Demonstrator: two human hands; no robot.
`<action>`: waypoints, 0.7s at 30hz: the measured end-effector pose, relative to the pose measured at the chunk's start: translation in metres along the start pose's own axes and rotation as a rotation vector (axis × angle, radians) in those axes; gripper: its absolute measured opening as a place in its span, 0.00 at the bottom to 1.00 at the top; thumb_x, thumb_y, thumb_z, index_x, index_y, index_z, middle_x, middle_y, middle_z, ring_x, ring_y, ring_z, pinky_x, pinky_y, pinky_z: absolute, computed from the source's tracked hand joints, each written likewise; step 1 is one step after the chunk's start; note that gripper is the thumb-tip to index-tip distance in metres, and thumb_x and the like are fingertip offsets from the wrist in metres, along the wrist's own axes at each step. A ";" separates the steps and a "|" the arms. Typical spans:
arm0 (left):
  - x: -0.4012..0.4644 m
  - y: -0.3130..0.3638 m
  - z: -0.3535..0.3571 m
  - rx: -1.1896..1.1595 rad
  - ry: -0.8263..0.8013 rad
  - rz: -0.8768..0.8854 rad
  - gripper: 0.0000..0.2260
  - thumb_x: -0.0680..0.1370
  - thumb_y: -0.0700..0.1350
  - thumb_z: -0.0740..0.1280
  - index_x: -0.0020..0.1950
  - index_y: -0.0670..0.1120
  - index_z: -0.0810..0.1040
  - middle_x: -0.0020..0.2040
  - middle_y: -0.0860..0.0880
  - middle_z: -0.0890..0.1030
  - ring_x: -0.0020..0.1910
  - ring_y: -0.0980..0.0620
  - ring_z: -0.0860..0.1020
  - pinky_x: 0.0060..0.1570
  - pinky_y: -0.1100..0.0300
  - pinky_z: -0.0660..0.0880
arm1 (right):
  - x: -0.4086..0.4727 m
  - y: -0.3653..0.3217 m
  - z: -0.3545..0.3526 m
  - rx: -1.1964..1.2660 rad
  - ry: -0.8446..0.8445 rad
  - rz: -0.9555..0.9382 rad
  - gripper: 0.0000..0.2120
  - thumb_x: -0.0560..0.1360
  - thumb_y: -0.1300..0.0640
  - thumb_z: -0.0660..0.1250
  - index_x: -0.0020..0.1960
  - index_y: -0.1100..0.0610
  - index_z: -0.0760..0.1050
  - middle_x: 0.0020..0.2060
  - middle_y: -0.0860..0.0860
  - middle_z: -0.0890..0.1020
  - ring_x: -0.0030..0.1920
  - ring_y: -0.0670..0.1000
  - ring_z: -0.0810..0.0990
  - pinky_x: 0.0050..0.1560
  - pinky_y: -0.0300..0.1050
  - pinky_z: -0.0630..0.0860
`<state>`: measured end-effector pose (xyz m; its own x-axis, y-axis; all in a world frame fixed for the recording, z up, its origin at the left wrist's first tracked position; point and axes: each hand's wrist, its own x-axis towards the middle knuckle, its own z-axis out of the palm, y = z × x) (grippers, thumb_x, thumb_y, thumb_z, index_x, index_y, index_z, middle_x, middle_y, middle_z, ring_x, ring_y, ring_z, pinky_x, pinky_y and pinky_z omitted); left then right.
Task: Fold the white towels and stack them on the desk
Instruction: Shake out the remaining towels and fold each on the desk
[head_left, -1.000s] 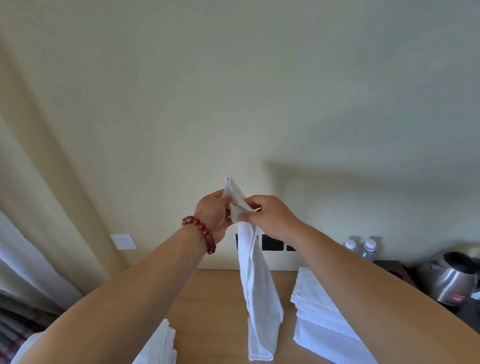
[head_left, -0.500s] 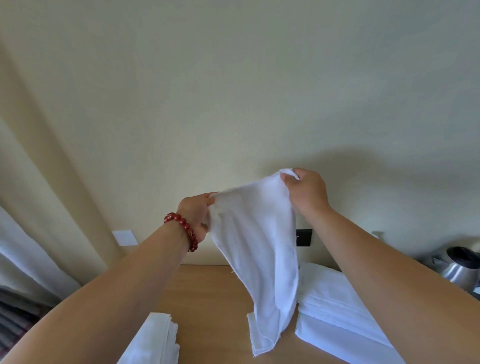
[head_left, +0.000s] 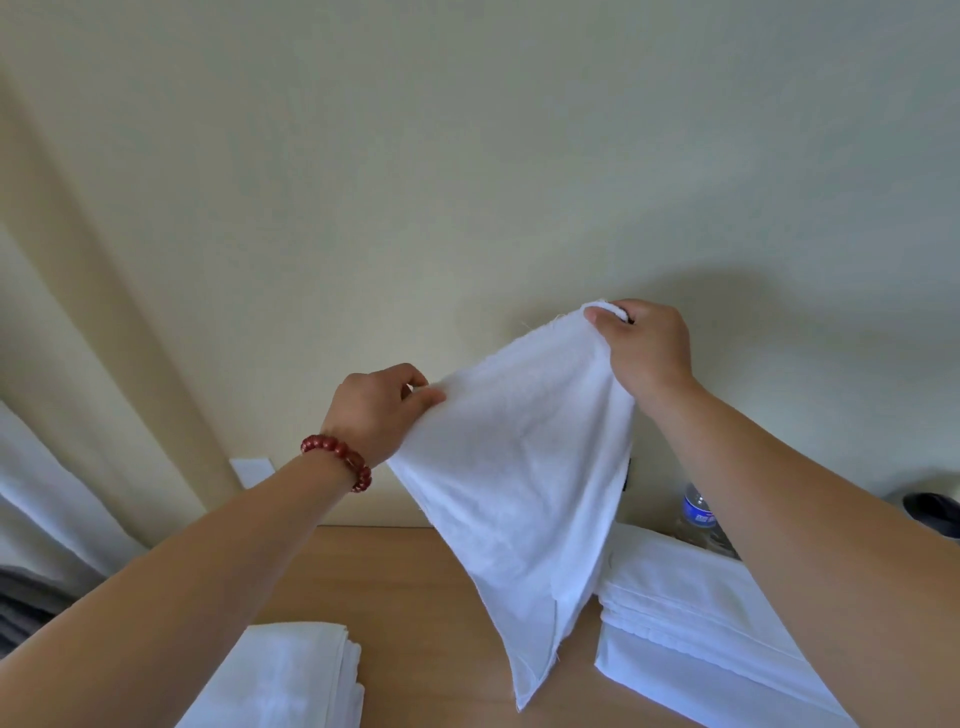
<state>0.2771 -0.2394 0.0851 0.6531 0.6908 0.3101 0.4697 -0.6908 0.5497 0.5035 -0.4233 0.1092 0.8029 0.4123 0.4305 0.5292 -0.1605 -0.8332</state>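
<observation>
A white towel (head_left: 524, 467) hangs in the air above the wooden desk (head_left: 431, 587), spread between both hands. My left hand (head_left: 376, 410), with a red bead bracelet on its wrist, pinches the towel's left top corner. My right hand (head_left: 644, 351) pinches the right top corner, held higher and farther right. The towel's lower end tapers to a point just above the desk. A folded stack of white towels (head_left: 291, 675) lies at the desk's near left. A pile of white towels (head_left: 691, 623) lies on the right, partly hidden by my right forearm.
A water bottle (head_left: 698, 514) stands against the wall behind the right pile. A dark kettle (head_left: 932, 512) shows at the far right edge. A white wall plate (head_left: 252, 470) and pale curtains (head_left: 57, 499) are at the left. The cream wall (head_left: 467, 156) rises close behind the desk.
My hands have moved apart from a joined grip, the right one rising up and to the right. The towel has opened from a narrow hanging strip into a wide sheet.
</observation>
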 end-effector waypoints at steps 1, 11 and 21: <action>0.000 -0.001 -0.001 0.042 0.015 0.004 0.11 0.77 0.61 0.69 0.43 0.55 0.80 0.33 0.55 0.79 0.35 0.57 0.76 0.33 0.62 0.68 | 0.001 -0.001 0.000 0.010 -0.005 -0.007 0.23 0.77 0.52 0.69 0.33 0.54 0.58 0.27 0.47 0.57 0.32 0.49 0.55 0.34 0.47 0.53; 0.011 -0.014 -0.022 0.184 0.123 0.063 0.18 0.81 0.58 0.63 0.38 0.47 0.74 0.29 0.51 0.75 0.32 0.49 0.74 0.31 0.57 0.66 | 0.001 -0.012 -0.005 0.138 -0.044 0.007 0.25 0.75 0.52 0.72 0.35 0.65 0.60 0.32 0.53 0.58 0.33 0.49 0.55 0.30 0.43 0.51; 0.016 -0.029 -0.026 0.200 0.088 0.141 0.12 0.85 0.48 0.55 0.52 0.49 0.77 0.41 0.50 0.80 0.41 0.45 0.77 0.39 0.55 0.69 | 0.010 -0.016 -0.007 0.114 -0.067 -0.019 0.20 0.81 0.53 0.67 0.38 0.67 0.70 0.27 0.43 0.60 0.29 0.45 0.56 0.27 0.39 0.54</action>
<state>0.2585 -0.2026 0.0943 0.6705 0.5948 0.4434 0.4915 -0.8038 0.3351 0.5056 -0.4231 0.1294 0.7709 0.4742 0.4252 0.5063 -0.0512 -0.8609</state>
